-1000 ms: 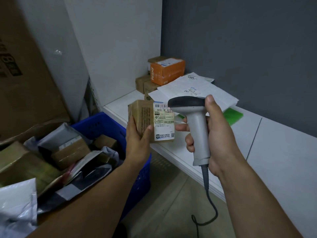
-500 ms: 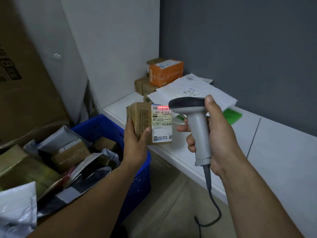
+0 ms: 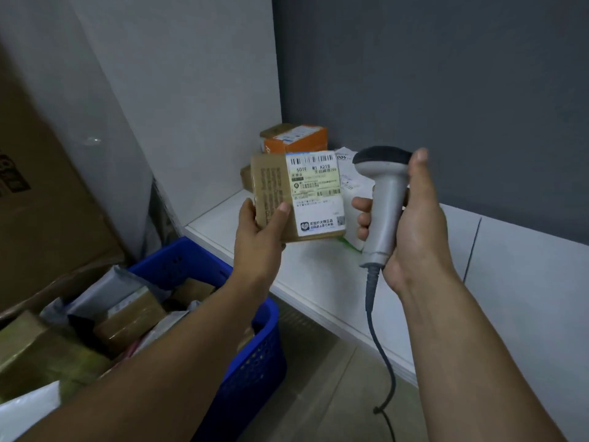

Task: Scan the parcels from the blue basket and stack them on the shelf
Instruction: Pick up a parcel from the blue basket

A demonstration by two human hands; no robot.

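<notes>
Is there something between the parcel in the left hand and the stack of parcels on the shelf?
Nothing visible blocks it. The brown parcel in the left hand is above the shelf, right before the orange box.

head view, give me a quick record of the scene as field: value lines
left hand: left hand holds a brown parcel, white label facing the camera
right hand: right hand grips the grey barcode scanner, cable hanging down
shelf: white shelf with an orange box on brown boxes in the corner
basket: blue basket below left, parcels inside
</notes>
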